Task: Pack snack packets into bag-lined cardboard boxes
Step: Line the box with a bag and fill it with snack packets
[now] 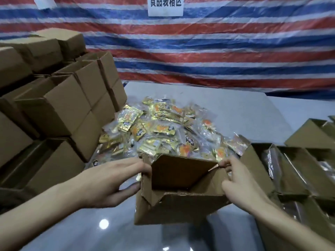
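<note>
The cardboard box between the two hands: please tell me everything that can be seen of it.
The cardboard box is plain brown corrugated board, open at the top with its flaps raised and the near one folded outward. Inside it looks empty; no bag lining shows. It appears to rest on the glossy grey table, just in front of the pile of snack packets. The left hand grips its left wall, and the right hand pinches its right rim.

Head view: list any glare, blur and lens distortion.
Head view: a round reflection glares on the glossy table; snack packets glint; the striped tarp and white sign look smeared; the cardboard box is fairly sharp; frame edges seem bowed, wide-angle.
</note>
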Demonstrator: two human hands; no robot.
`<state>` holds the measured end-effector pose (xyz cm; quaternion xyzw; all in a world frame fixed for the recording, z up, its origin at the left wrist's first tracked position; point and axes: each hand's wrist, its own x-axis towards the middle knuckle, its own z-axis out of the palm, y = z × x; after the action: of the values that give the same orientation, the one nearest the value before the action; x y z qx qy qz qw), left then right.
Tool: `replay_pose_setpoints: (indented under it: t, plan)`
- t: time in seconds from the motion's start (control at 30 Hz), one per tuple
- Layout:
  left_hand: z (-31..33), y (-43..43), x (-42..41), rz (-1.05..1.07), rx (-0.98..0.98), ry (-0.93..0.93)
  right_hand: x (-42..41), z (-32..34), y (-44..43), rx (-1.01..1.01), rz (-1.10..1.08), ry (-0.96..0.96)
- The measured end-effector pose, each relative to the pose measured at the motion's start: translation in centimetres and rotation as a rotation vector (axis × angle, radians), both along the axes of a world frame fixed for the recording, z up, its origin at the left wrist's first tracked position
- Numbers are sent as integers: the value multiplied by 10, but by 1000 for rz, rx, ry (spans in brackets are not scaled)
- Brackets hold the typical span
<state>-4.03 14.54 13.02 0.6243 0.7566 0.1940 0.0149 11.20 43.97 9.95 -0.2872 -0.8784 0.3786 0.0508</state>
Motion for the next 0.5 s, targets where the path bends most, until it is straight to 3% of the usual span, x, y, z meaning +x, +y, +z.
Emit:
replay_pose_setpoints:
  t: [0.13,0.33,0.43,0.5]
  plan:
    - [-45,-3,13,76,-37,-248,18,-17,-11,8,39,-126]
    - [-129,-14,49,388,127,-760,32,-52,-24,-95,8,-275]
    - [-167,-18,61,472,144,-982,33,-69,-30,-131,-2,-223]
    - [-188,-19,61,462,95,-983,32,-76,-32,-160,-15,-161]
